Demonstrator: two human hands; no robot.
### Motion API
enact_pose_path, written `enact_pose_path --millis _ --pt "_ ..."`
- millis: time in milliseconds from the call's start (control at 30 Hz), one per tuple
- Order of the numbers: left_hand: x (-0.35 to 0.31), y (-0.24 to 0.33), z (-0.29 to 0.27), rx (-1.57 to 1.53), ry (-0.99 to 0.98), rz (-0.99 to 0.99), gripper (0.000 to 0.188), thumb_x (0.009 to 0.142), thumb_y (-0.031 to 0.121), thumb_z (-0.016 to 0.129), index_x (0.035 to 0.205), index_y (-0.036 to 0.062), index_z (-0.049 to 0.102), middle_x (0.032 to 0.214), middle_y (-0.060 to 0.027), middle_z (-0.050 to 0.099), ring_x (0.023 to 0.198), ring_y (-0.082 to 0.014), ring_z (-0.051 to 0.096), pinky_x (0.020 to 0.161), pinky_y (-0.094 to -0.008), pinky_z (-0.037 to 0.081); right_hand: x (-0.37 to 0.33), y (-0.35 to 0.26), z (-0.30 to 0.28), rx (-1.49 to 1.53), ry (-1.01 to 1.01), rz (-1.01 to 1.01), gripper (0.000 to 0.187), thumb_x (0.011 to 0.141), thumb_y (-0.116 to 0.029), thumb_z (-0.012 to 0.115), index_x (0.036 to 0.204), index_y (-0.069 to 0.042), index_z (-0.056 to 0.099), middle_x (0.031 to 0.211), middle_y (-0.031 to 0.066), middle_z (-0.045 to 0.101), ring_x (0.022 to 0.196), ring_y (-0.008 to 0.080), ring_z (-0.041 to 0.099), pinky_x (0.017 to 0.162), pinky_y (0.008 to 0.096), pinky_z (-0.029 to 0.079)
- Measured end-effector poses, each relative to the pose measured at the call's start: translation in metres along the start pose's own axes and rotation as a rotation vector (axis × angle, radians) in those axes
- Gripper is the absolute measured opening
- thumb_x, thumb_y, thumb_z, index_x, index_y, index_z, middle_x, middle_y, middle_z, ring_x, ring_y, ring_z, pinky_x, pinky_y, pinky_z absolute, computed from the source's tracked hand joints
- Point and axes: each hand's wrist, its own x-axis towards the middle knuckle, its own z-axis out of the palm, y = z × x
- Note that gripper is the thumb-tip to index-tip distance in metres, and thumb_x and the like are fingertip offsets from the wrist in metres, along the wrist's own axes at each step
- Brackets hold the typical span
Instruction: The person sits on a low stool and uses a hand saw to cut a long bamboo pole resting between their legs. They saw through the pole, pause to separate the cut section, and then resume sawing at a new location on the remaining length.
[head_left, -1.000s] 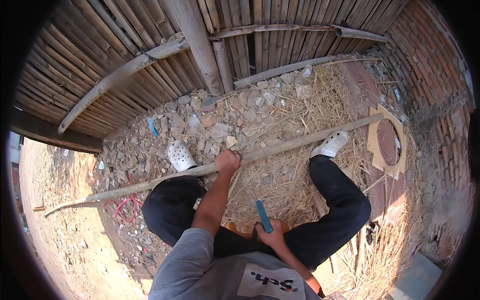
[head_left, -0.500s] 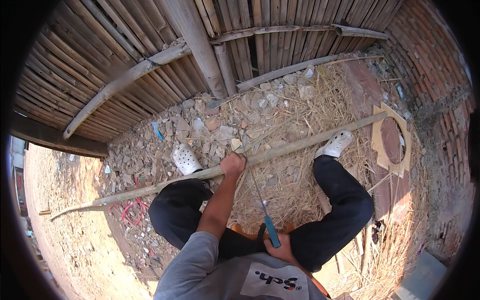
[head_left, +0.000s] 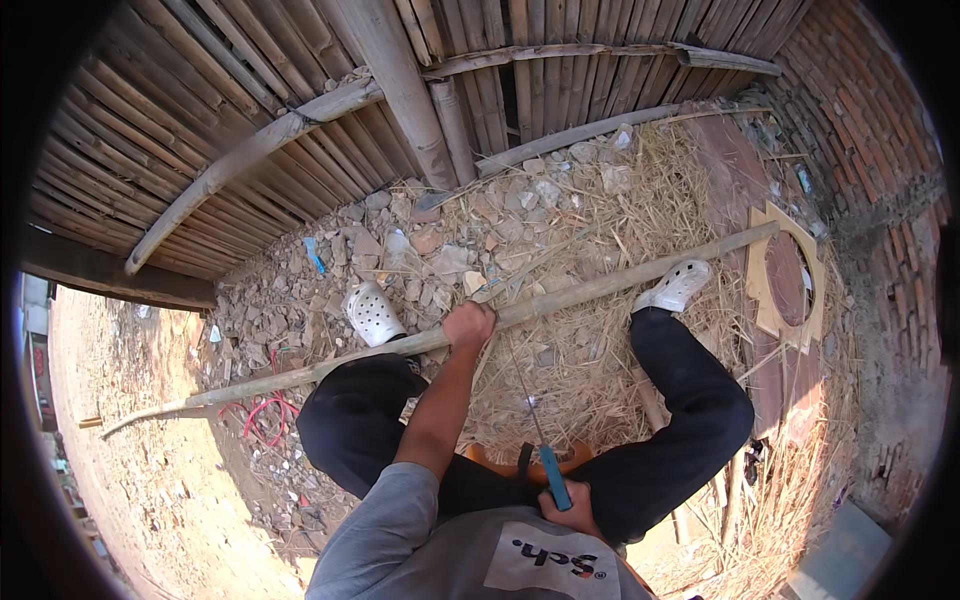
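A long, pale, slightly bent wooden pole (head_left: 590, 288) slants across in front of me, rising to the right. My left hand (head_left: 469, 325) is closed around it near its middle. Closed too, my right hand (head_left: 572, 510) grips the teal handle of a hand saw (head_left: 553, 475) close to my body. The thin blade runs up toward the pole, just right of my left hand. Whether its tip touches the pole, I cannot tell. My feet, in white clogs (head_left: 372, 314), are spread apart beside the pole.
Ahead stands a slatted wall (head_left: 290, 180) with thick posts; a brick wall (head_left: 880, 130) rises at right. Stones (head_left: 440, 262) and straw (head_left: 660, 180) cover the ground. A board with a round hole (head_left: 762, 300) lies right, a red cord (head_left: 268, 420) left. Something orange (head_left: 490, 460) shows beneath me.
My right hand and the saw have drawn back slightly toward my body and to the right. My left hand still holds the pole in the same place.
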Motion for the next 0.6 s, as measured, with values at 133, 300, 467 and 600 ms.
enact_pose_path --millis 133,300,467,600 --pt "-0.008 0.009 -0.001 0.022 0.024 0.066 0.045 0.087 0.040 0.047 0.090 0.0027 0.073 0.090 -0.0203 0.071 0.087 -0.0362 0.069 0.084 -0.0452 0.051 0.043 0.039 0.027 0.019 0.089 -0.082 0.014 0.075 -0.011 0.066 0.070 -0.001 0.059 0.054 0.0101 0.055 0.047 0.0162 0.057 0.050 0.0335 0.046" --pt "0.005 0.011 -0.006 -0.005 0.010 0.052 0.045 0.087 0.040 0.048 0.090 0.0030 0.073 0.090 -0.0204 0.071 0.085 -0.0356 0.070 0.081 -0.0444 0.053 0.130 0.023 0.062 -0.035 0.227 -0.171 0.025 0.076 -0.011 0.065 0.058 -0.001 0.049 0.049 0.0071 0.047 0.046 0.0114 0.046 0.046 0.0328 0.040" --pt "0.002 -0.001 0.000 -0.033 0.011 0.002 0.046 0.087 0.039 0.047 0.087 0.0017 0.073 0.090 -0.0214 0.071 0.086 -0.0353 0.070 0.078 -0.0440 0.054 0.006 0.014 -0.001 -0.010 0.062 -0.094 0.014 0.073 -0.010 0.068 0.067 -0.001 0.059 0.052 0.0067 0.053 0.051 0.0111 0.057 0.051 0.0294 0.046" --pt "-0.010 0.005 -0.005 0.014 0.041 0.081 0.046 0.087 0.038 0.045 0.086 0.0011 0.073 0.090 -0.0216 0.071 0.086 -0.0359 0.070 0.078 -0.0442 0.054 0.051 0.019 0.028 0.004 0.113 -0.121 0.022 0.074 -0.008 0.064 0.059 -0.001 0.050 0.050 0.0009 0.045 0.047 0.0071 0.044 0.046 0.0292 0.038"
